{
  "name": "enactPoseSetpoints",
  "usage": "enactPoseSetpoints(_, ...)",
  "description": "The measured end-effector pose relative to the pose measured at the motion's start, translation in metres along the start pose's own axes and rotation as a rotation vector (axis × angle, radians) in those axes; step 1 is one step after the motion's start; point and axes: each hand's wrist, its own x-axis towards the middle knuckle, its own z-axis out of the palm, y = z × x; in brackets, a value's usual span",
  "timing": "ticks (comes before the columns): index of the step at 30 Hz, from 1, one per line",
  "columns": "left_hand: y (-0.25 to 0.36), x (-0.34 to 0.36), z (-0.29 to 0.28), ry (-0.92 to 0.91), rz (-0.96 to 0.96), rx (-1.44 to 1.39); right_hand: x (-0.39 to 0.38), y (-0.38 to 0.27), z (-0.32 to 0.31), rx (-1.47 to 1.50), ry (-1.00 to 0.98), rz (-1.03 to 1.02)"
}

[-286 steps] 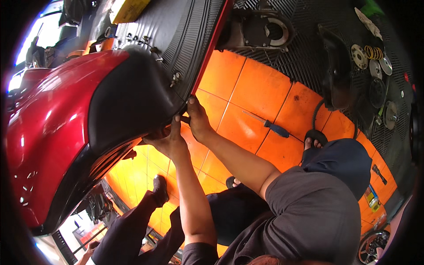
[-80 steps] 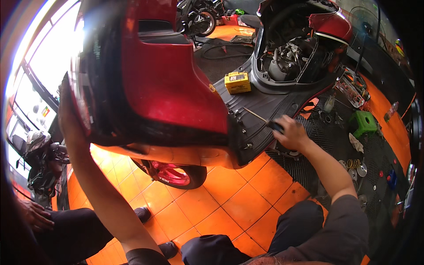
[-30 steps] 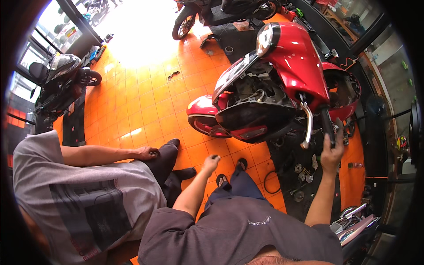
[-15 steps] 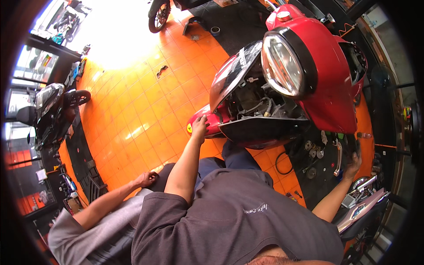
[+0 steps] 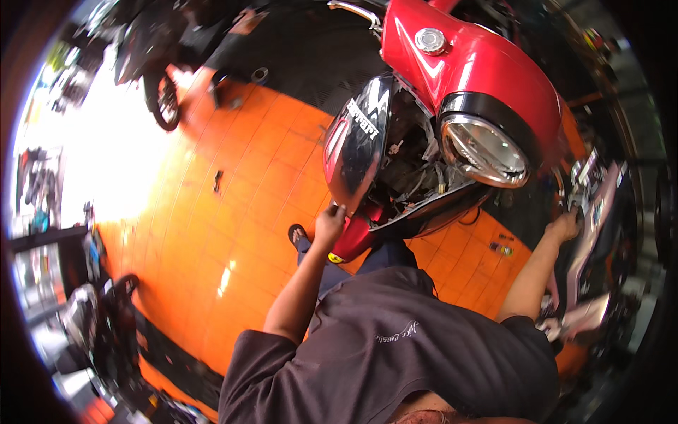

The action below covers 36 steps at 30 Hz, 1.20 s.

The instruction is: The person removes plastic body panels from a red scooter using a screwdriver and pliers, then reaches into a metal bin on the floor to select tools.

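A red scooter (image 5: 487,63) with a round headlight (image 5: 486,150) stands in front of me, its inner wiring and parts (image 5: 424,180) exposed. My left hand (image 5: 329,227) is closed at the lower tip of the glossy black-and-red side panel (image 5: 357,145), fingertips on its edge. Just below that hand lies a red body piece (image 5: 353,240) with a yellow badge. Out to the right, my right hand (image 5: 563,226) hangs beside a pinkish panel (image 5: 592,226) of another vehicle. Its fingers are dark and blurred, so whether they touch anything is unclear.
Orange tiles (image 5: 261,177) cover the floor, with a black mat (image 5: 296,63) behind the scooter. A small dark part (image 5: 217,181) lies on the tiles. Other motorcycles stand at the far left (image 5: 159,92) and near left (image 5: 99,325). Small items (image 5: 501,249) lie right of my legs.
My view has turned, so the scene has shifted. My left hand has gone from the red body piece to the side panel's lower tip. The person at my left has left the view.
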Motion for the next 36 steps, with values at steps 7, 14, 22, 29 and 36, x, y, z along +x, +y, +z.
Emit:
enactPoseSetpoints(7, 0.102, -0.029, 0.029, -0.450, 0.586, 0.077, -0.268, -0.051, -0.068, 0.229, -0.520, -0.018)
enactPoseSetpoints(14, 0.073, -0.012, 0.091, -0.550, 0.849, 0.146, -0.392, -0.082, -0.010, -0.242, -0.877, -0.195)
enactPoseSetpoints(22, 0.051, 0.019, 0.092, -0.896, 0.742, 0.431, -0.404, -0.073, 0.091, -0.743, -0.838, -0.028)
enactPoseSetpoints(29, 0.005, 0.002, 0.057, -0.665, 0.405, -0.218, -0.424, -0.051, 0.092, -0.675, -0.699, 0.031)
enactPoseSetpoints(36, 0.032, 0.022, 0.065, -0.640, -0.056, -0.607, -0.437, -0.041, 0.092, -0.525, -0.513, 0.109)
